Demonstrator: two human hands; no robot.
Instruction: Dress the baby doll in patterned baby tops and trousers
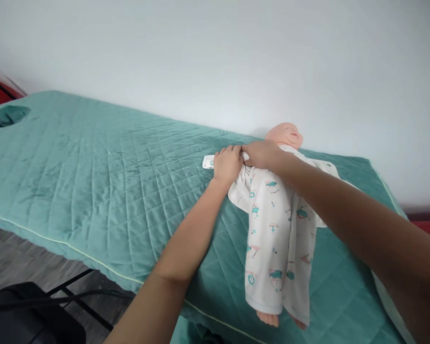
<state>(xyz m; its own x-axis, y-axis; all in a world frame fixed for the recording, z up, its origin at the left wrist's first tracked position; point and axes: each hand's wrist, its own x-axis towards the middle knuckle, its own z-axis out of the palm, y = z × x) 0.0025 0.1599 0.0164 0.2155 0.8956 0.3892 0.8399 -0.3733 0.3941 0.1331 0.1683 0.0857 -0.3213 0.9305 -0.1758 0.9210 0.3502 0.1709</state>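
Note:
A baby doll (pixel 285 134) lies on its back on the green quilted bed, its head toward the wall. It wears white printed pants (pixel 272 229), and its toes show below the hems. A white printed baby shirt (pixel 241 193) is spread under and around its upper body. My left hand (pixel 228 163) closes around the shirt's left sleeve, whose cuff sticks out beyond my fingers. Right beside it, my right hand (pixel 260 154) pinches the same sleeve nearer the shoulder. The doll's arm on that side is hidden by the sleeve and my hands.
The green quilted cover (pixel 103 177) stretches far to the left, with a face hole (pixel 9 115) at its end. A white wall (pixel 208 62) rises behind the bed. A black object (pixel 32 315) and a dark metal bar stand at the lower left.

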